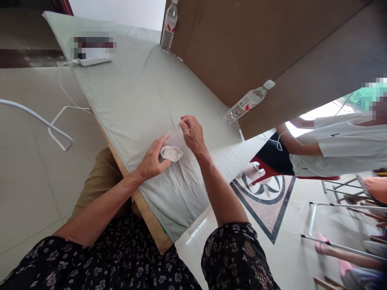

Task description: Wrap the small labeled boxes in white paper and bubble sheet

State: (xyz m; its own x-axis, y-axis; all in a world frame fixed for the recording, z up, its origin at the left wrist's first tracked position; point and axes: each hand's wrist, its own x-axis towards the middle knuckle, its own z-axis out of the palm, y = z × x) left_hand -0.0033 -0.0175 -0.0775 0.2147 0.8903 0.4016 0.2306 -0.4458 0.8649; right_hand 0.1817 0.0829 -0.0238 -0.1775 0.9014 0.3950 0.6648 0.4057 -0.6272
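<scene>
On the cloth-covered table lies a small, pale, roughly six-sided object [171,154], whitish and textured; its exact kind cannot be made out. My left hand [153,159] rests beside it, thumb and fingers spread apart around its left side. Across from it, my right hand [193,132] is raised slightly over the cloth with its fingers curled into a pinch. Whatever may be between those fingertips is hidden or too small to name. A faint translucent patch shows between the two hands, blurred.
A large cardboard panel [242,52] stands on the table's far side, with plastic water bottles [169,28] [249,102] against it. A white device [95,60] with a cable sits at the far left. A person in a white shirt [341,141] sits at right, near metal-framed stools [313,219].
</scene>
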